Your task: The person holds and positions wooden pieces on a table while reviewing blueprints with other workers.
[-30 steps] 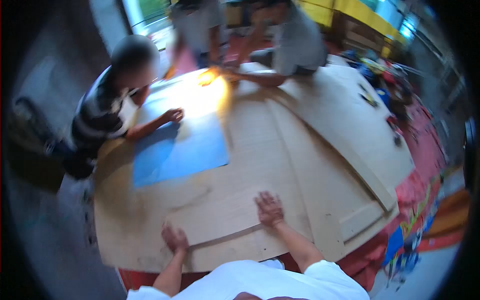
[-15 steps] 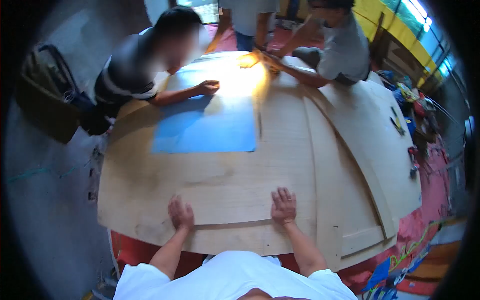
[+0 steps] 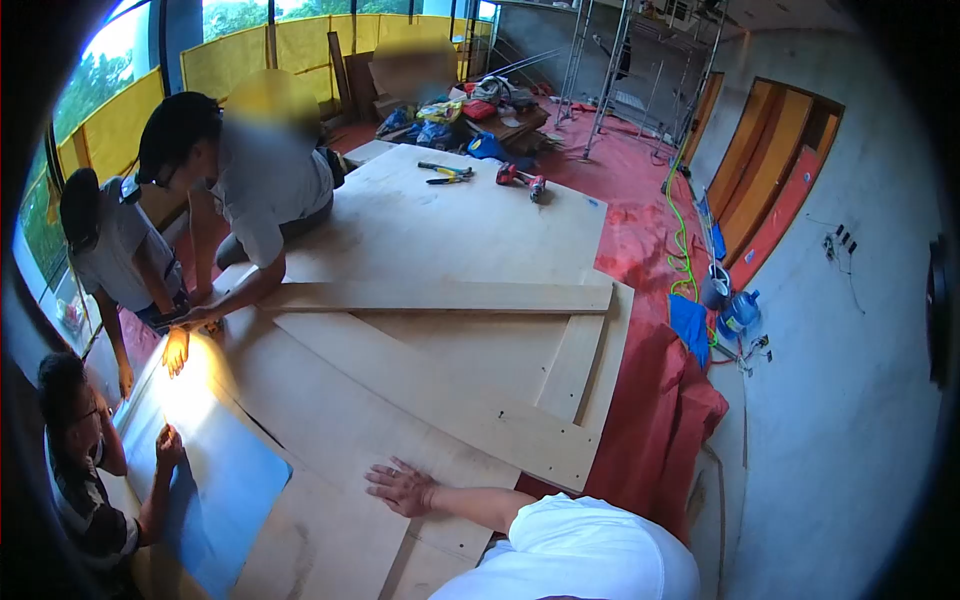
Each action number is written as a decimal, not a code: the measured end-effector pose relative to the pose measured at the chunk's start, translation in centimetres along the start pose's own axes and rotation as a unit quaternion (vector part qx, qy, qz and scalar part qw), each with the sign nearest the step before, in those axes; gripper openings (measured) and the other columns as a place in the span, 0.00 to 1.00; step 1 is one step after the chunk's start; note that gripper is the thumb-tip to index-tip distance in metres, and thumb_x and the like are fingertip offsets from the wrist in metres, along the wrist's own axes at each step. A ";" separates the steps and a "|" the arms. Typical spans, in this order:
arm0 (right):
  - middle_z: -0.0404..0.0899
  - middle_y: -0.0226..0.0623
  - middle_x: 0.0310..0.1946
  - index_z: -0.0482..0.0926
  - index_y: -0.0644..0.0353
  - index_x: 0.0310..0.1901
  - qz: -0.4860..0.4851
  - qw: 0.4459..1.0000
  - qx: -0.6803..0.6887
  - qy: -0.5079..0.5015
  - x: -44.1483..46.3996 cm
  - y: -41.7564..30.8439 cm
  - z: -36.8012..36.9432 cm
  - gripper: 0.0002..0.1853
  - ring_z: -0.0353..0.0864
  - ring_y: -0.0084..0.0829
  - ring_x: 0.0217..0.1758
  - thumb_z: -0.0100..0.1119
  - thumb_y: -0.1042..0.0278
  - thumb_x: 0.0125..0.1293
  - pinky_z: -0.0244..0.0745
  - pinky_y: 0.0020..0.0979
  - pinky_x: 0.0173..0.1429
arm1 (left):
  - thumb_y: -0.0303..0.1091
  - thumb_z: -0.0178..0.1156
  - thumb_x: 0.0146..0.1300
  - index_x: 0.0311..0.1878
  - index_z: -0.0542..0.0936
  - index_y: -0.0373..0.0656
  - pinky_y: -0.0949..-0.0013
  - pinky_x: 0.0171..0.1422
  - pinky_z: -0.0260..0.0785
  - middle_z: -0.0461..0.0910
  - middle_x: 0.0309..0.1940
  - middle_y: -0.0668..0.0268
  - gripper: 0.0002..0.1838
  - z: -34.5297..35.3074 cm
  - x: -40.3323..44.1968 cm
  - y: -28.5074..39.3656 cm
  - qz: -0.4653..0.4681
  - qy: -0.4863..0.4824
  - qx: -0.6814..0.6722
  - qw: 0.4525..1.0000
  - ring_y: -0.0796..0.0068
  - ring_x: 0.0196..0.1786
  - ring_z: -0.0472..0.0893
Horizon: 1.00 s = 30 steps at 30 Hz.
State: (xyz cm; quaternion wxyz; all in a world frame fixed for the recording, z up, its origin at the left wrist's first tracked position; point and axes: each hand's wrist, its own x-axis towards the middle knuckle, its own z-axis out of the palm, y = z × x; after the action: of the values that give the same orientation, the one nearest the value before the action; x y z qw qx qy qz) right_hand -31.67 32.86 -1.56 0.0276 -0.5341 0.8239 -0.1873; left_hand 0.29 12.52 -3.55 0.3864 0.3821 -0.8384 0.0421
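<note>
Atop pale wood bd (image 3: 330,530); R hand (image 3: 400,488) palm-down; grip wide, splayed; arm (image 3: 475,508) outstretched fr. wht sleeve (image 3: 580,550)

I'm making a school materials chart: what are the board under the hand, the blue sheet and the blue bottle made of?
The board looks like bare, dull plywood: pale tan with faint grain. The blue sheet lies flat, smooth and crisp-edged: maybe plastic film or coated paper; I can't tell which. The blue bottle is probably glossy plastic: it looks see-through.

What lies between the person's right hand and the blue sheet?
In the head view, only bare plywood lies between the right hand and the blue sheet.
</note>
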 end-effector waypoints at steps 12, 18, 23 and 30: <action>0.61 0.40 0.73 0.71 0.48 0.66 0.007 1.000 -0.006 -0.017 -0.3 0.4 1.0 0.24 0.57 0.42 0.78 0.49 0.60 0.69 0.49 0.59 0.76 | 0.43 0.49 0.72 0.66 0.69 0.35 0.46 0.75 0.55 0.65 0.68 0.47 0.27 3.5 -1.5 -3.1 -0.125 -0.121 -0.146 0.974 0.47 0.71 0.63; 0.65 0.38 0.71 0.74 0.46 0.64 -0.027 0.999 -0.043 -0.009 0.2 0.8 1.1 0.25 0.61 0.43 0.76 0.53 0.64 0.63 0.53 0.59 0.74 | 0.34 0.58 0.62 0.69 0.66 0.38 0.54 0.80 0.48 0.66 0.70 0.53 0.31 -2.5 -3.9 -3.0 -0.283 -0.242 0.098 0.923 0.55 0.74 0.61; 0.67 0.36 0.70 0.74 0.45 0.63 -0.028 0.999 -0.035 0.011 0.7 0.6 0.3 0.27 0.60 0.43 0.75 0.56 0.62 0.60 0.50 0.61 0.76 | 0.40 0.57 0.63 0.69 0.65 0.42 0.48 0.78 0.51 0.64 0.68 0.50 0.31 -2.9 -2.2 -1.7 -0.246 -0.197 0.104 0.943 0.50 0.73 0.61; 0.66 0.36 0.70 0.74 0.46 0.63 -0.021 0.999 -0.023 0.015 0.6 0.6 0.3 0.27 0.58 0.43 0.77 0.56 0.63 0.60 0.45 0.60 0.78 | 0.42 0.56 0.64 0.66 0.67 0.43 0.49 0.77 0.53 0.66 0.67 0.50 0.28 -3.3 -1.5 -1.0 -0.241 -0.179 0.117 0.947 0.49 0.71 0.64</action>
State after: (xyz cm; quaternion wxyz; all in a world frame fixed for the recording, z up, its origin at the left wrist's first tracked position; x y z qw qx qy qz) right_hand -32.35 32.46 -1.95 -0.0007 -0.5490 0.8170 -0.1766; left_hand 3.55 13.91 -2.48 0.1811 0.6167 -0.7657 -0.0239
